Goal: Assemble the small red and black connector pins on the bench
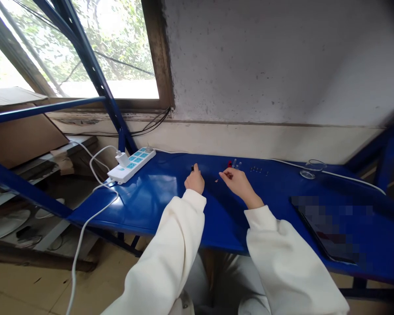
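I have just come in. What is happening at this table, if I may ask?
A person in white sleeves is at a blue table. The left hand seems closed on a dark piece, of which little shows. The right hand is drawn into a pinch; whether it holds anything is too small to tell. A tiny reddish piece lies on the table between them. Just beyond the right hand are a red thing and some clear pieces.
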Motion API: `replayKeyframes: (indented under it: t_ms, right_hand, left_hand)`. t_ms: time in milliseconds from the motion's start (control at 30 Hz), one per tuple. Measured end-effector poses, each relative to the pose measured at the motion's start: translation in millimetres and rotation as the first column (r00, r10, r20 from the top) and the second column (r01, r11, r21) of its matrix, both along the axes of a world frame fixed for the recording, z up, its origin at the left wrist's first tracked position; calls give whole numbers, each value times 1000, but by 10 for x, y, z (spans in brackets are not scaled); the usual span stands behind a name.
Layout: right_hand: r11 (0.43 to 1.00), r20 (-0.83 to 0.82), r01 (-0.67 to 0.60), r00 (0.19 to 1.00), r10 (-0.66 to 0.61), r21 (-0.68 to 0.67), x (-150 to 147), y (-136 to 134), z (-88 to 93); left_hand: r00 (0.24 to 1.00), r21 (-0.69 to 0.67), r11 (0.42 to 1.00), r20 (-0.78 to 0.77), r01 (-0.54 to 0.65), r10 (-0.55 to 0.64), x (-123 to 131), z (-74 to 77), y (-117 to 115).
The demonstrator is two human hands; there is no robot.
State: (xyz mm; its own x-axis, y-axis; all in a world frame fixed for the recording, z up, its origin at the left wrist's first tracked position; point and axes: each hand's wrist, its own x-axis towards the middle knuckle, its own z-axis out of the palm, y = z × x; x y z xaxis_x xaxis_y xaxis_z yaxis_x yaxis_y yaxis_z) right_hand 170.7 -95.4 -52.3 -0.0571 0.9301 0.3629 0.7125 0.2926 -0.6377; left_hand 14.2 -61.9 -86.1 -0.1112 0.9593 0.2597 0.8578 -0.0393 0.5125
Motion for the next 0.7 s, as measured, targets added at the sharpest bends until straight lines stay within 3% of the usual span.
replayKeyframes:
  t_ms: [100,200,267,333,400,467,567,700]
  right_hand:
    - [1000,-32,-30,999,30,4,-64,19,-118]
    - [1000,-17,21,1000,-21,3,-64,41,-205]
    - [997,1,82,997,-82,-12,-59,48,-246]
    - [991,3,130,991,-130,-40,-62,49,-273]
    - [987,-17,143,989,-144,-70,-70,47,-287]
    - [990,-54,114,991,-119,-82,-80,46,-296]
    - [996,-121,74,990,-79,-45,-87,53,-311]
    - [999,-205,51,977,-50,-4,-85,63,-324]
  left_hand:
    - [998,20,1000,61,10,-11,8,-13,39]
    - [955,52,995,281,85,-97,51,-27,75]
    - [834,63,982,520,178,-184,103,-29,80]
    - [626,57,954,742,295,-238,161,-24,63]
    - [411,63,905,876,420,-252,208,-13,32]
    - [254,103,848,929,519,-268,236,-1,2]
    - [146,148,794,947,590,-285,246,6,-22]
    - [129,169,784,945,597,-302,236,-6,-17]
